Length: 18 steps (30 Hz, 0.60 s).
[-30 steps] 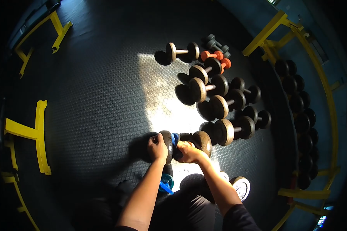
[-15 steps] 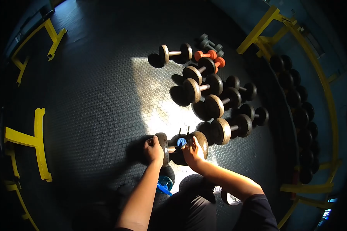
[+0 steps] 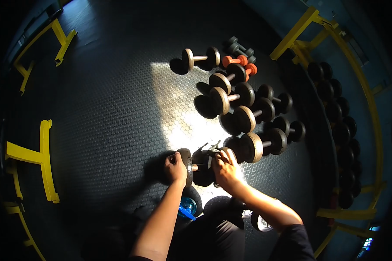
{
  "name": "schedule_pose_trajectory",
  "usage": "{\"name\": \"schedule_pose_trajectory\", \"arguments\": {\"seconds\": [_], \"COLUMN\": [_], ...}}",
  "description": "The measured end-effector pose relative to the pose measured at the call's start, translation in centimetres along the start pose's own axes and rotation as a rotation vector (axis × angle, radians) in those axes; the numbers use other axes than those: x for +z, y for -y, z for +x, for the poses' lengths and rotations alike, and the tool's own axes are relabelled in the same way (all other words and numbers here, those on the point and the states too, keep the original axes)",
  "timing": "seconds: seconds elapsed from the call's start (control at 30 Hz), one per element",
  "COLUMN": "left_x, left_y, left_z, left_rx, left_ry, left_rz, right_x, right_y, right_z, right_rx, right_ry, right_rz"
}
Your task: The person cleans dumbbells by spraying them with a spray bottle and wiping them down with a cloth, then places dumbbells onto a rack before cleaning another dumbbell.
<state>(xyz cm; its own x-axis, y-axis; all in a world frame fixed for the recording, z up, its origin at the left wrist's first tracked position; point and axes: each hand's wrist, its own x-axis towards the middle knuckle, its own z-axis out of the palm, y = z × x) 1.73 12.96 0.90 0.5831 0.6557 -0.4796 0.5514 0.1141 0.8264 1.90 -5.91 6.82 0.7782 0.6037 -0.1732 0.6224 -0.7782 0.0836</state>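
Dumbbell: nearest dumbbell (image 3: pixel 200 164) lies on the floor (image 3: pixel 109 130) at the near end of a row of weights, in a bright patch of sunlight, just in front of the person's knees.
Left hand: left hand (image 3: pixel 175 167) is cupped over the outer face of that dumbbell's left disc, fingers (image 3: pixel 173 159) curled round the rim and closed on it.
Right hand: right hand (image 3: pixel 225 167) lies on the right disc, fingers bent over its top edge toward the bar; it presses on the disc, but whether it grips something small there I cannot tell.
Bar: short metal bar shows between the two discs, in the gap between the hands.
Row of weights: other dumbbells (image 3: pixel 244 117) lie side by side beyond the held one, running away from the person, the nearest of them just beside the right hand.
Orange pair: small orange dumbbells (image 3: pixel 237 61) sit at the far end of the row, with dark ones just behind.
Bottle: blue bottle (image 3: pixel 187 208) lies on the floor below the left forearm, near the knee.
Rack: yellow rack (image 3: pixel 361 87) curves along the right, with dark discs lined up along it.
Frames: yellow frames (image 3: pixel 43 161) stand on the left, well apart from the hands.
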Motion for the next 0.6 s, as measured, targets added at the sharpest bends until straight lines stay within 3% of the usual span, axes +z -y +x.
{"name": "schedule_pose_trajectory", "arguments": {"seconds": [0.03, 0.1, 0.2, 0.23, 0.33, 0.43, 0.5, 0.57, 0.6], "left_x": [0.1, -0.4, -0.5, -0.7, -0.2, 0.0, 0.6, 0.2, -0.3], "left_y": [0.0, -1.0, -1.9, -2.5, -0.4, 0.4, 2.5, 2.7, 2.8], "left_z": [0.0, -0.5, -0.7, -1.1, 0.0, 0.5, 1.5, 1.6, 1.3], "left_rx": [0.004, -0.013, -0.038, -0.099, -0.025, 0.035, 0.175, 0.115, 0.16], "left_ry": [0.007, 0.04, 0.051, 0.074, 0.037, 0.0, -0.087, -0.044, -0.032], "left_rz": [0.002, -0.018, -0.014, -0.078, -0.036, -0.025, -0.036, 0.189, 0.337], "right_x": [0.4, 3.4, 5.3, 5.8, 3.8, -1.5, -3.3, -5.3, -6.2], "right_y": [1.0, 3.6, 6.2, 6.5, 6.7, 7.6, 8.9, 10.0, 9.9], "right_z": [0.6, 3.0, 2.6, 2.3, 1.9, 0.1, -2.1, -4.1, -5.2], "right_rx": [0.016, 0.167, 0.392, 0.366, 0.289, 0.589, 0.697, 0.727, 0.732], "right_ry": [-0.003, 0.258, -0.119, -0.229, -0.411, -0.072, -0.392, -0.633, -0.625], "right_rz": [-0.095, 0.016, 0.29, 0.32, 0.568, 0.815, 1.12, 1.321, 1.368]}}
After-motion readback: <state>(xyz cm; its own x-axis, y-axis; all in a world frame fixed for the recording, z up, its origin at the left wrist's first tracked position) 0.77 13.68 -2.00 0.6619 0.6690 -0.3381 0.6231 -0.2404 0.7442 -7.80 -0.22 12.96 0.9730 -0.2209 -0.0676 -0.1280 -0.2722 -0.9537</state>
